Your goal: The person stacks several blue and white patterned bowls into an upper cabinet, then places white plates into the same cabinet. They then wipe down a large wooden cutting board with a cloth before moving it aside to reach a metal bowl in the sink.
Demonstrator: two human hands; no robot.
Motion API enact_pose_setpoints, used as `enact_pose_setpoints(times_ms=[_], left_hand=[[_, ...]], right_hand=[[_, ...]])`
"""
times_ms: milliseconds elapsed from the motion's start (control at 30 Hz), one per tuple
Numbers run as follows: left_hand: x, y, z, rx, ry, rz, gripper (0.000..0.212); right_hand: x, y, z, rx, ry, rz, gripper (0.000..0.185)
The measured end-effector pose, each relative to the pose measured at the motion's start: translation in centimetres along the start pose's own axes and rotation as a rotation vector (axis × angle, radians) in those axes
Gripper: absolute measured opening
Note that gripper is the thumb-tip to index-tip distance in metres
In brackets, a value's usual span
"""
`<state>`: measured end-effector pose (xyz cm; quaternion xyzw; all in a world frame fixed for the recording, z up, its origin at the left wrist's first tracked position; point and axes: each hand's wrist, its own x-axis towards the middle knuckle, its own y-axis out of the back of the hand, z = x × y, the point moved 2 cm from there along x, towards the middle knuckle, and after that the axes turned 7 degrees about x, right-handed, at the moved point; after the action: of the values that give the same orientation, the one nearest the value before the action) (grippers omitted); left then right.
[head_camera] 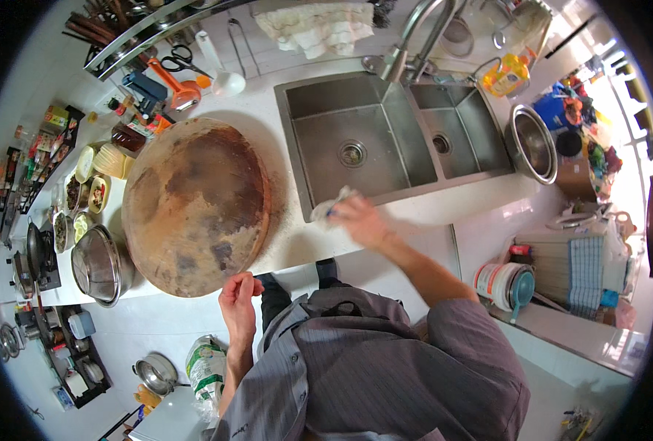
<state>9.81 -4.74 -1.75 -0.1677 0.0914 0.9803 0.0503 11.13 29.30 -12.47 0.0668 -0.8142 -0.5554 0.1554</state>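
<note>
A big round wooden chopping board (194,204), stained dark in patches, takes up the left part of the white counter (282,242). My left hand (239,300) is at the board's near rim with its fingers curled. Whether it grips the rim or only rests against it, I cannot tell. In my right hand (362,220) is a crumpled whitish cloth (329,208), held over the near-left rim of the steel double-bowl sink (354,127). Dark smudges mark the counter between board and sink.
A steel faucet (409,44) arches over the sink. Metal bowls (533,144) stand right of it, near a yellow soap bottle (505,74). Left of the board are a steel basin (98,267) and small food dishes (98,194). Scissors (180,59) and a white ladle (227,82) hang behind.
</note>
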Motion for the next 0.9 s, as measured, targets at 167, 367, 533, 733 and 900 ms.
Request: enact_pose_setpoints(times_ms=[167,367,533,733,900], left_hand=[[0.1,-1.7,-0.6,0.02,-0.025,-0.036,0.014],[-0.1,-4.0,-0.1,0.056,-0.036,-0.105,0.017],[-0.7,-5.0,0.6,0.092,-0.052,-0.162,0.016],[-1.1,-4.9,0.1,0.104,-0.004,-0.18,0.015],[-1.4,-4.4,-0.1,0.117,0.028,-0.187,0.016]], right_hand=[[-2.9,4.3,6.6,-0.019,-0.311,0.334,0.053],[-5.9,2.3,-3.4,-0.009,-0.044,0.128,0.044],[-15.4,5.4,8.7,-0.254,-0.361,0.302,0.038],[-18.8,10.3,17.7,-0.311,-0.951,0.587,0.038],[-9.8,5.0,12.1,-0.332,-0.828,0.545,0.039]])
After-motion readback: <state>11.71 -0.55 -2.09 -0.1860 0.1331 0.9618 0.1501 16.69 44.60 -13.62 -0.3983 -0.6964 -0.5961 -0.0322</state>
